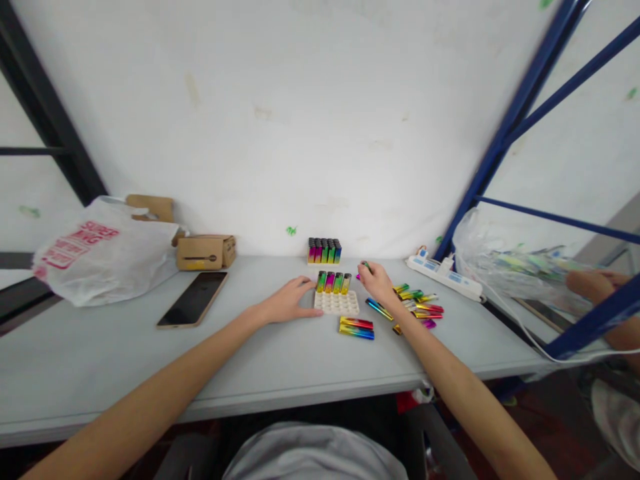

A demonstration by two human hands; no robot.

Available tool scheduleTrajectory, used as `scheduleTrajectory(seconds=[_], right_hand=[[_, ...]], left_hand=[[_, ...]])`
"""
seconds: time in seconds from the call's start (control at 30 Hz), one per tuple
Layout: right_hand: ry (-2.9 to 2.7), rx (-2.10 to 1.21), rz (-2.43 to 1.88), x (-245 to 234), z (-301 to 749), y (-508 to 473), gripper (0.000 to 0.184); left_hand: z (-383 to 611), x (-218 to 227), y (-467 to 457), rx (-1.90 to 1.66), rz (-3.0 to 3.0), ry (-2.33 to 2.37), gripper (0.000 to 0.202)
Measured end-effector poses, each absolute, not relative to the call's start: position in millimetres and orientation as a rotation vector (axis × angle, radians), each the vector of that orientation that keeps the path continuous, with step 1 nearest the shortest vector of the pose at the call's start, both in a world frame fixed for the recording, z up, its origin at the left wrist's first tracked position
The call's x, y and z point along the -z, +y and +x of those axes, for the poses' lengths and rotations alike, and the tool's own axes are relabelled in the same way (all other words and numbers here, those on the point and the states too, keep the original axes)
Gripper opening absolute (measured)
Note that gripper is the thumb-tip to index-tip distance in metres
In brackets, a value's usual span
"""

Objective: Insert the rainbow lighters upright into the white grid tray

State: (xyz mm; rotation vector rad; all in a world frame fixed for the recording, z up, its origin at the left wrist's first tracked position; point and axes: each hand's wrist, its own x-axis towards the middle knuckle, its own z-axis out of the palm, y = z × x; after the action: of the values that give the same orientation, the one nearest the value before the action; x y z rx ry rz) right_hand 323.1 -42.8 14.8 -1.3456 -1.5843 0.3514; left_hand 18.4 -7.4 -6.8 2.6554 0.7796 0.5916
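A white tray (337,305) with rows of sockets lies on the grey table (280,353). Several rainbow-coloured lighters (333,281) stand upright in its far row. My left hand (289,300) rests on the table against the tray's left edge, fingers curled round its corner. My right hand (375,280) hovers just right of the tray's far end and pinches one lighter (363,267). Loose lighters (417,305) lie scattered right of that hand. Two more lighters (356,328) lie side by side in front of the tray.
A full tray of lighters (324,251) stands by the wall. A phone (193,299), a cardboard box (205,252) and a white plastic bag (103,253) sit at left. At right are a power strip (444,275), a blue rack frame (505,133) and another person's arm (595,287).
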Motion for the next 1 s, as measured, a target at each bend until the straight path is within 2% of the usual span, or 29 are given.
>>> scheduleTrajectory(seconds=[0.23,0.43,0.63,0.87,1.0], right_hand=[[-1.670,-0.307,-1.353,-18.1,314.4,-50.0,0.056],[-1.760,-0.337,-1.358,-20.2,320.8,-49.6,0.047],[-1.957,-0.118,-1.416,-25.4,336.1,-46.1,0.051],[-2.113,-0.422,-1.446,-39.2,348.4,-57.9,0.055],[-2.128,-0.486,-1.374,-42.9,357.4,-59.5,0.057]], left_hand=[[16.8,9.0,-5.7,-0.596,2.653,0.777,0.079],[16.3,10.7,-4.4,-0.591,2.665,0.790,0.081],[16.6,8.8,-6.5,-0.585,2.663,0.796,0.081],[16.5,8.2,-6.9,-0.561,2.659,0.812,0.080],[17.0,7.2,-7.9,-0.571,2.659,0.812,0.080]])
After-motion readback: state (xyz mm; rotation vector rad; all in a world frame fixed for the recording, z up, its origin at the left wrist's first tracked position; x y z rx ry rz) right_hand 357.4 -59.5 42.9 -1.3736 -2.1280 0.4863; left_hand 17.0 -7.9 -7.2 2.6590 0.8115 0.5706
